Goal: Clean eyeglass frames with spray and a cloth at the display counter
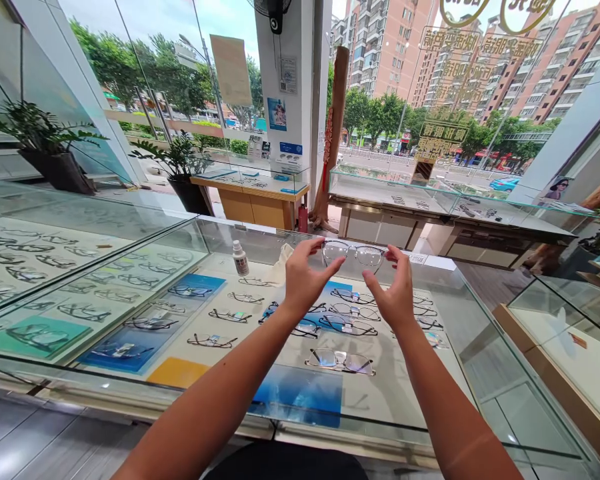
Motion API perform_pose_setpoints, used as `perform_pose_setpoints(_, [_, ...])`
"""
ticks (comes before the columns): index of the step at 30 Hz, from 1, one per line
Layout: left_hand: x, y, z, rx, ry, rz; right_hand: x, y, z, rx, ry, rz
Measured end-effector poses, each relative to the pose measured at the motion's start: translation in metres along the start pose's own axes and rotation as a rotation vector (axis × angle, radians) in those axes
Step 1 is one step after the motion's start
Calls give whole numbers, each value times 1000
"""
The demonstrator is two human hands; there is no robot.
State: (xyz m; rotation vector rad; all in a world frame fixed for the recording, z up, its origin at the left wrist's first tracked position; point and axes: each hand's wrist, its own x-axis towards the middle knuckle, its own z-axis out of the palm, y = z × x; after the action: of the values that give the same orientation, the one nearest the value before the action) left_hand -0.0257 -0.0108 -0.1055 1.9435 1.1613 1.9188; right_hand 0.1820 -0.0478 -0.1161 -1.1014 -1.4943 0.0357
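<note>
Holding the eyeglasses [353, 251] just right of picture centre, I had the left hand [304, 273] and right hand [399, 293] pinching opposite sides; light, even pressure, thumbs clear of the lenses [369, 256], seemed best.

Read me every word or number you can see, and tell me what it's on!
Nothing reads clearly enough to quote.
Gold window lettering: backwards, too blurred.
Pillar notice: too small.
Blue poster, blue sign below: too small.
Bottle label: too small.
Counter card: too small.
Held glasses: any lens print is too small.
</note>
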Motion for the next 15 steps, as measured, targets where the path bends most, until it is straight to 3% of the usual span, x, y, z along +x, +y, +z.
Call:
perform_pose_setpoints(10, [-7,24,-6,-76,58,19,-9,-22,1,19,181,-87])
perform_pose_setpoints(15, [-9,23,-4,-155,92,34,-15,-27,3,7,259,-128])
